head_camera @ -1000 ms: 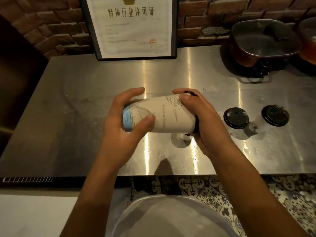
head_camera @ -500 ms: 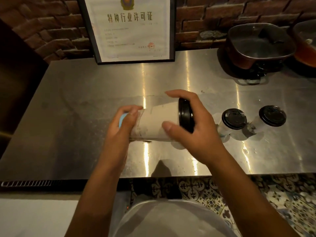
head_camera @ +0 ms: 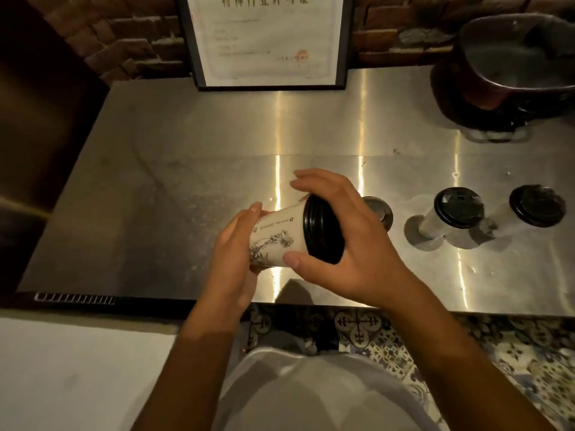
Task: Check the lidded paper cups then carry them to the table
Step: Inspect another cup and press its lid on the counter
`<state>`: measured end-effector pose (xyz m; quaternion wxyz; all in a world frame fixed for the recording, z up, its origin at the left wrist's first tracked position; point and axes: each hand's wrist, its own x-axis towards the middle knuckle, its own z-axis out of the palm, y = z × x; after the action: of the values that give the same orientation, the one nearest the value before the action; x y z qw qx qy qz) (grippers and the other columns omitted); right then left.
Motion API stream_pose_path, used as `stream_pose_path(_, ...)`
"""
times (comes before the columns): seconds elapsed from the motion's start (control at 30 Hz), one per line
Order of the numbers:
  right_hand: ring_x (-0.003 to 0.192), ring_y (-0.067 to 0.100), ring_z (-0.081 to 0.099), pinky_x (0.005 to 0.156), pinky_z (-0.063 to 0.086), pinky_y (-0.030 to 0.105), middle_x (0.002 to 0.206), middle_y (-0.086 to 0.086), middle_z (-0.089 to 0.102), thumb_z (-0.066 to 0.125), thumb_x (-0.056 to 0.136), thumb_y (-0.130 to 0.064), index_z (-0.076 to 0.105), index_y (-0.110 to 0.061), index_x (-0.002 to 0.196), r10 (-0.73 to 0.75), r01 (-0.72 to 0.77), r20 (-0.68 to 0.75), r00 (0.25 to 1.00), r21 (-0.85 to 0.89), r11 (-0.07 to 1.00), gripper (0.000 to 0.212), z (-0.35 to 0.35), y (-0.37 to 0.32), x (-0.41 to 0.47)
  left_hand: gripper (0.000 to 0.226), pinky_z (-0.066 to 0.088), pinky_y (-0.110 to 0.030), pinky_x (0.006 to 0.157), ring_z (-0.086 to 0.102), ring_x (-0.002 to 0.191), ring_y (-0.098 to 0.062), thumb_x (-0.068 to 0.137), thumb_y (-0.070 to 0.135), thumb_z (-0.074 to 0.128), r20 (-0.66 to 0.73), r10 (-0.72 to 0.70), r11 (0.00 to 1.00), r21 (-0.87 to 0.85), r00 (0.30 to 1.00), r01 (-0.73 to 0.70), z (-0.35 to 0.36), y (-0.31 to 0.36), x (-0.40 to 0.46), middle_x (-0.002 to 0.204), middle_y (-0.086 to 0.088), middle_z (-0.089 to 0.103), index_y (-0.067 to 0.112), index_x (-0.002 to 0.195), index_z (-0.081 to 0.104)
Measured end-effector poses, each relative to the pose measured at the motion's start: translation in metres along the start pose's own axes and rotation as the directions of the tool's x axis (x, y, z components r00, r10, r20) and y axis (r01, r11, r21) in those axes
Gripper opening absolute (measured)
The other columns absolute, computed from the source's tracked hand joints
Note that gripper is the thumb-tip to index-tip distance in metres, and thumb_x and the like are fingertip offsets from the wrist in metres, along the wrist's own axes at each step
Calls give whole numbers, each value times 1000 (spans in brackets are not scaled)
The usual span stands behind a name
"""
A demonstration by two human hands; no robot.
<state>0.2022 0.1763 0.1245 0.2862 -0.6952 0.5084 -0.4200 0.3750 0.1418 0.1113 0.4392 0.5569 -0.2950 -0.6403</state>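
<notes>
Item: white printed paper cup with black plastic lid (head_camera: 280,237), held sideways above the steel surface (head_camera: 186,181). Left hand (head_camera: 233,253) grips its base; right hand (head_camera: 348,244) clasps the lid. Change: cup rotated since a second ago, print now uppermost. Checking continues; two lidded cups (head_camera: 448,216) wait at right.

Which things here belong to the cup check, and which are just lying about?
Job in hand:
- held paper cup, tipped sideways in both hands, black lid on
- left hand, right hand
- two lidded cups standing on the steel counter
- another lid, partly hidden behind the right hand

Lying about:
- framed certificate
- dark pot
</notes>
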Motion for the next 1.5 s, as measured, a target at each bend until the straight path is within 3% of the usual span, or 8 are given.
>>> stream_pose_path(0.2,131,0,53,102,57,36,137,-33,49,81,69,-56,38,-56,146,350,-373,128,928,333,866,89,9,10,16,28,55,-24,61,72,87,-16,105,43,50,46,104,978,177,993,-111,-25,9,37,95,1,74,31,96,73)
stream_pose_path(0.33,128,-2,51,105,53,33,142,-25,50,82,68,-60,39,-51,147,422,-422,17,906,59,905,90,17,24,32,52,55,-31,88,61,110,-11,98,66,42,291,273,499,772,917,-393,-62,15,74,149,3,47,45,145,44)
stream_pose_path(0.5,133,3,47,110,48,30,152,-14,46,86,74,-53,34,-44,153,395,-381,77,916,-146,913,95,56,37,62,48,61,-43,90,68,106,-21,96,66,45,511,198,608,605,837,-514,-58,19,90,144,14,51,62,143,38)
stream_pose_path(0.73,126,28,64,87,64,42,134,-1,67,65,99,-8,68,-29,128,529,-498,60,846,443,745,36,76,76,70,40,63,-29,83,64,119,-16,110,37,38,408,162,770,517,898,-374,-70,-2,121,140,8,57,44,149,42)
stream_pose_path(0.9,135,12,56,108,52,53,141,-16,62,67,95,-10,67,-36,132,529,-527,87,844,313,790,45,115,118,69,42,61,-35,92,65,115,-11,110,29,41,332,128,684,653,935,-325,-81,-34,154,140,2,63,38,151,45)
stream_pose_path(1.13,137,7,48,115,37,14,148,-10,53,61,100,-6,58,-26,143,507,-522,125,853,169,836,47,137,134,58,44,57,-46,99,67,119,-24,108,24,45,278,94,588,759,956,-279,-84,-61,168,139,-4,64,34,152,44)
stream_pose_path(1.33,156,23,26,115,39,46,171,-3,26,37,110,-43,33,-43,158,457,-375,178,872,-357,856,49,141,139,52,44,54,-47,101,63,121,-23,110,39,36,231,188,350,892,954,-285,-84,-72,166,139,-1,64,42,154,33)
stream_pose_path(1.5,159,24,18,118,37,49,173,-2,18,43,108,-45,37,-42,157,425,-353,136,895,-368,860,49,131,132,53,49,42,-49,114,45,141,-26,107,47,39,220,243,285,914,945,-287,-81,-68,164,157,-3,45,33,154,35)
